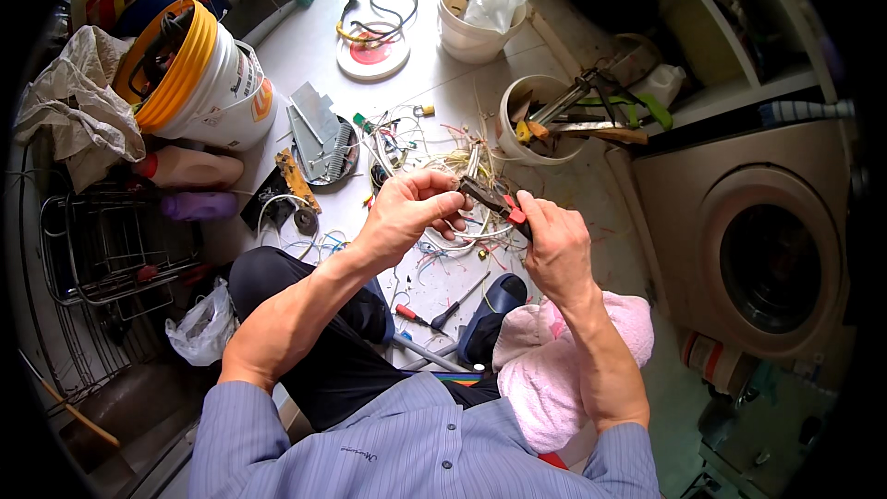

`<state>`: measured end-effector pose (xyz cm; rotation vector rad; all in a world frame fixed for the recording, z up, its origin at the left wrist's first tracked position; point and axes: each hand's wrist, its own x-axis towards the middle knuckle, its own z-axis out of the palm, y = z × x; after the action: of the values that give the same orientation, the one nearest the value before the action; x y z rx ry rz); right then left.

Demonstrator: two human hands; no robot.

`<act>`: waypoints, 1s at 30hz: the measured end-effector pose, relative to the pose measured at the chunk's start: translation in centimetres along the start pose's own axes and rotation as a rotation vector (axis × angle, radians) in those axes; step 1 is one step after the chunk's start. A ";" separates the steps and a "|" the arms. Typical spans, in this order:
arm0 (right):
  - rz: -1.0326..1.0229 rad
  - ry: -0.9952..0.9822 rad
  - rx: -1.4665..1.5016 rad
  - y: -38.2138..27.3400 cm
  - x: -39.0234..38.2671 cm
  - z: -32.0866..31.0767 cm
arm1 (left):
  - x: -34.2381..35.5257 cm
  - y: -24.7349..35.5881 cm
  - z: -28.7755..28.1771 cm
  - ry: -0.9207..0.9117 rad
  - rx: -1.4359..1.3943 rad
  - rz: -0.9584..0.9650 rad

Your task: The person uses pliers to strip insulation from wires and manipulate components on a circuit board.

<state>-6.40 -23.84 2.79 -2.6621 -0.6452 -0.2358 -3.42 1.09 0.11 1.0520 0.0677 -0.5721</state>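
My right hand grips pliers with red and black handles, their dark jaws pointing up and to the left. Close against the jaws, my left hand is closed in a pinch; what lies between its fingertips is too small to make out. Beyond both hands, a tangle of thin coloured wires spreads over the floor. Below them lie a screwdriver with a red handle and a dark-handled one. Grey metal plates rest in a round dish to the left of the wires.
At the left stand a white bucket and a wire rack. Farther off are a cable coil and a white bucket. A tool bucket and a washing machine stand right. A pink towel covers my right leg.
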 end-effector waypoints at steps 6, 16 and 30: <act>-0.009 -0.051 0.072 0.4 -0.2 0.1 | 0.0 -0.5 -0.1 0.021 -0.043 -0.029; 0.056 -0.211 0.321 0.1 -0.4 -0.5 | 0.0 -0.6 0.0 0.019 -0.018 -0.041; 0.079 -0.306 0.382 0.4 -0.2 -0.9 | 0.2 -1.4 -0.5 0.023 -0.055 -0.094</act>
<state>-6.44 -24.63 3.42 -2.3605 -0.6031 0.2960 -3.79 0.93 -1.33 1.0056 0.1535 -0.6397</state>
